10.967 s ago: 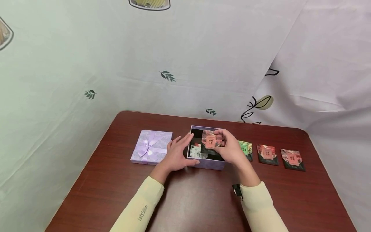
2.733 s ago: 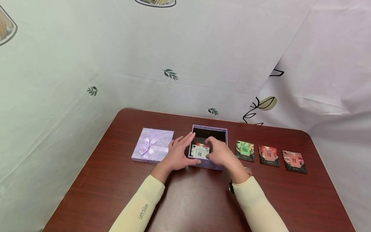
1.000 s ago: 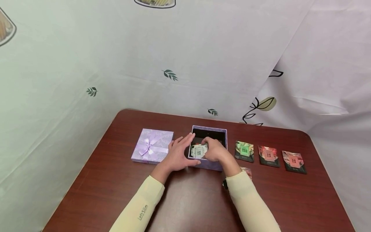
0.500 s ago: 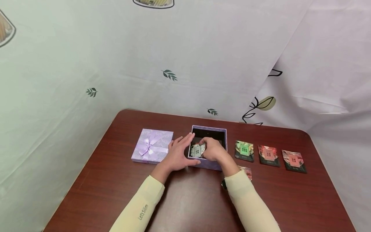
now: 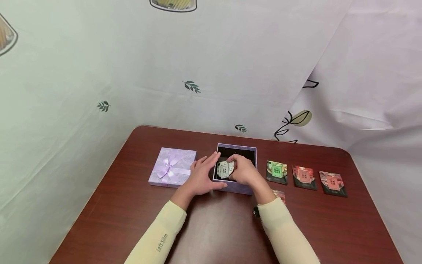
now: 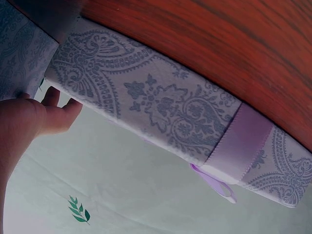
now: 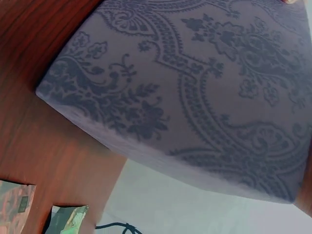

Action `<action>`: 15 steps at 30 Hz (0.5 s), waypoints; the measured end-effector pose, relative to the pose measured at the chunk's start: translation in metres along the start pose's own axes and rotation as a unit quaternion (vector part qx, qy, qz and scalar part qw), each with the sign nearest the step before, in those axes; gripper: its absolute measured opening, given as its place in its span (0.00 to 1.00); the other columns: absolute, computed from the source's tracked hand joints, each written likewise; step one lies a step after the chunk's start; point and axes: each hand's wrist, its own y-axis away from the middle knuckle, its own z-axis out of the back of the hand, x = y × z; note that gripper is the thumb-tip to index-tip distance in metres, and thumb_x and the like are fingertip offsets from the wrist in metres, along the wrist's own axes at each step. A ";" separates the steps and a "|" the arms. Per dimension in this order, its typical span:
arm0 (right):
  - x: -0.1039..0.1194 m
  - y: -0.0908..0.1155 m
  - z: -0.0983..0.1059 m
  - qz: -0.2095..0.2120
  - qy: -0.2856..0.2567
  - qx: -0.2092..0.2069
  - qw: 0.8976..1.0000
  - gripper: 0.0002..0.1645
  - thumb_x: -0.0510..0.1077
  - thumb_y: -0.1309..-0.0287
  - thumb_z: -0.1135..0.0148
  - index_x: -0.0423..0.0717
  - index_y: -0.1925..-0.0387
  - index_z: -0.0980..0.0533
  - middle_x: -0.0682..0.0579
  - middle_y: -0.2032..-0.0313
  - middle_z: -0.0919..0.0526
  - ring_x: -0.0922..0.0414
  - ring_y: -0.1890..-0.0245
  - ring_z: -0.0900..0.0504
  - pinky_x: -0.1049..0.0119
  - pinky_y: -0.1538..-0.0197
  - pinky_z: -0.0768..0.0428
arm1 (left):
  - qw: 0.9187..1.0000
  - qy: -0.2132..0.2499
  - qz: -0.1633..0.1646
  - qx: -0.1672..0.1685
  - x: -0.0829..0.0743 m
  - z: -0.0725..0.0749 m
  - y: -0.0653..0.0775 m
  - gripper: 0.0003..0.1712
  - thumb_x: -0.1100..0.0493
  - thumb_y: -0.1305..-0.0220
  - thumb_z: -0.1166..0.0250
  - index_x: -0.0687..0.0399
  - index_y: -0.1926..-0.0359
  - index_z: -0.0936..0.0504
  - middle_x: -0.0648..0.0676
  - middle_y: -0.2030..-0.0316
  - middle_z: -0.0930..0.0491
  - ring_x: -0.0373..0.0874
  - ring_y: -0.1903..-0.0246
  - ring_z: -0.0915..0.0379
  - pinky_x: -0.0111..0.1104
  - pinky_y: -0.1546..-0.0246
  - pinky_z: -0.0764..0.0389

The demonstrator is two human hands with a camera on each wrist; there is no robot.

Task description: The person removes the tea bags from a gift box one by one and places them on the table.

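Observation:
A purple patterned gift box point(image 5: 237, 187), lidless and dark inside, stands on the table. My right hand point(image 5: 244, 171) reaches into it and pinches a pale, white-labelled sachet point(image 5: 225, 170) by its right side. The sachet is at the box's left part, its front facing up. At the box's left front corner rests my left hand point(image 5: 202, 176), fingers spread along the left rim and thumb by the front wall. In the left wrist view some of its fingers point(image 6: 61, 109) reach near the lid point(image 6: 161, 100). The right wrist view shows the box's outer wall point(image 7: 195, 87); the sachet is hidden there.
The lilac lid point(image 5: 184, 161) with its ribbon bow lies left of the box. To the right lie a green sachet point(image 5: 277, 172), a red sachet point(image 5: 304, 177) and a pink-red sachet point(image 5: 333, 184) in a row. Another reddish sachet point(image 5: 280, 195) shows partly behind my right forearm.
The red sachet pinched over the box earlier has left my right hand; a reddish one now lies by that forearm. My right hand now grips the pale sachet, which has tilted. Left hand unmoved.

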 end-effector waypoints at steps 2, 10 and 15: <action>0.000 0.002 0.002 0.003 0.002 -0.004 1.000 0.31 0.27 0.56 0.27 0.39 0.47 0.24 0.48 0.70 0.24 0.54 0.76 0.27 0.62 0.73 0.28 | 1.000 -0.001 0.003 0.002 -0.001 0.000 0.000 0.63 0.35 0.52 0.23 0.45 0.21 0.45 0.50 0.24 0.46 0.64 0.30 0.49 0.63 0.38 0.56; -0.002 0.010 0.008 0.002 -0.016 -0.023 1.000 0.31 0.28 0.55 0.26 0.41 0.46 0.24 0.48 0.67 0.23 0.55 0.75 0.27 0.62 0.72 0.28 | 1.000 -0.001 0.012 0.008 -0.003 0.003 0.001 0.63 0.35 0.52 0.23 0.44 0.21 0.45 0.51 0.24 0.46 0.64 0.30 0.49 0.62 0.37 0.57; -0.001 0.017 0.014 -0.008 -0.041 -0.030 0.999 0.32 0.28 0.53 0.26 0.42 0.44 0.24 0.47 0.65 0.25 0.54 0.74 0.28 0.61 0.71 0.28 | 1.000 -0.004 0.013 0.005 -0.002 0.001 0.000 0.63 0.35 0.53 0.23 0.43 0.21 0.45 0.50 0.24 0.46 0.63 0.30 0.49 0.62 0.37 0.57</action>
